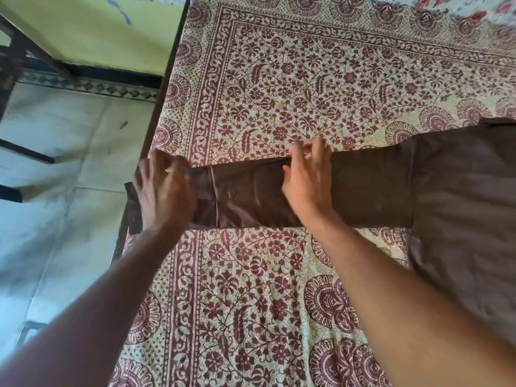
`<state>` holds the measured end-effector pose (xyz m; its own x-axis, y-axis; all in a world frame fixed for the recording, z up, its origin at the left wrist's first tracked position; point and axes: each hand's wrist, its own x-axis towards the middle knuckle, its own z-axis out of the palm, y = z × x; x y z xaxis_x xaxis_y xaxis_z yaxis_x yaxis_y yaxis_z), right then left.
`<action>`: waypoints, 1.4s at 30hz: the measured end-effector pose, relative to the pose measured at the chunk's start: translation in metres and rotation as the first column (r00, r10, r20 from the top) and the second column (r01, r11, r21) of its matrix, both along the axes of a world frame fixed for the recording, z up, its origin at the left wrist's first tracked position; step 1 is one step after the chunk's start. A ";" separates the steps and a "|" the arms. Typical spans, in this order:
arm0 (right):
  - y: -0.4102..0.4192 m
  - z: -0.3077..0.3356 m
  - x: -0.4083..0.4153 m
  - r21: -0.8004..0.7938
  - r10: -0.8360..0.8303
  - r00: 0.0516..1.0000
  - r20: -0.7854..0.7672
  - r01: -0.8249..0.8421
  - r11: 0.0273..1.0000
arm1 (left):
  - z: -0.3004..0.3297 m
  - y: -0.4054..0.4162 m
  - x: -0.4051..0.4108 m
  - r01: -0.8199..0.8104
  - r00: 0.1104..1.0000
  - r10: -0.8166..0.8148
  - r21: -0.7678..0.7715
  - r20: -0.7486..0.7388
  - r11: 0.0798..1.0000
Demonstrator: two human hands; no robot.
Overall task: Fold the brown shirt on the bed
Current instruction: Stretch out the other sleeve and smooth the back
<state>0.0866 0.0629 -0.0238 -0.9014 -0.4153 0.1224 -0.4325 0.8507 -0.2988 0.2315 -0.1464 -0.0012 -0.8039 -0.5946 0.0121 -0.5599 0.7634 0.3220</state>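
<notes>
The brown shirt (pixel 460 196) lies spread on the bed, its body at the right edge of the view. One long sleeve (pixel 368 188) stretches left across the patterned sheet as far as the bed's left edge. My left hand (pixel 164 191) grips the cuff end of that sleeve at the bed edge, fingers curled over the cloth. My right hand (pixel 307 177) sits on the middle of the sleeve, and its fingertips pinch the sleeve's far edge. Both forearms reach in from the bottom of the view.
The bed carries a cream sheet (pixel 279 79) printed with maroon flowers and borders. Its dark wooden frame edge (pixel 162 93) runs along the left. Beyond it lie a pale tiled floor (pixel 55 191) and a green wall (pixel 92 32). A floral cloth (pixel 474 7) shows at top right.
</notes>
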 end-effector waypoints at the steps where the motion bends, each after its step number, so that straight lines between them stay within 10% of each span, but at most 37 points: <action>1: -0.002 -0.005 0.014 -0.032 0.068 0.998 -0.015 -0.068 0.997 | -0.001 0.015 0.003 0.105 0.994 -0.105 0.045 0.009 0.993; 8: 0.023 -0.032 0.033 0.216 0.441 0.873 0.209 -0.481 0.850 | -0.048 0.034 0.020 0.288 0.889 -0.333 0.184 0.314 0.940; 16: 0.131 -0.011 -0.057 0.410 -0.287 0.914 0.288 0.153 0.899 | -0.035 0.040 0.005 0.185 0.875 -0.267 0.231 0.404 0.955; 22: 0.075 -0.026 0.004 0.238 0.422 0.868 0.262 -0.482 0.843 | -0.033 0.039 0.000 0.171 0.848 -0.270 0.246 0.456 0.954; 29: 0.151 -0.008 -0.053 0.384 -0.156 0.909 0.385 -0.005 0.923 | -0.007 0.054 -0.019 0.041 0.803 -0.215 0.308 0.555 0.950; 35: 0.167 0.003 -0.047 0.346 0.269 0.930 0.250 -0.345 0.872 | 0.006 0.187 -0.081 0.259 0.872 -0.374 0.352 0.315 0.899; 42: 0.252 -0.005 -0.091 0.408 0.099 0.920 0.380 -0.263 0.874 | -0.020 0.268 -0.126 0.073 0.852 -0.343 0.560 0.395 0.825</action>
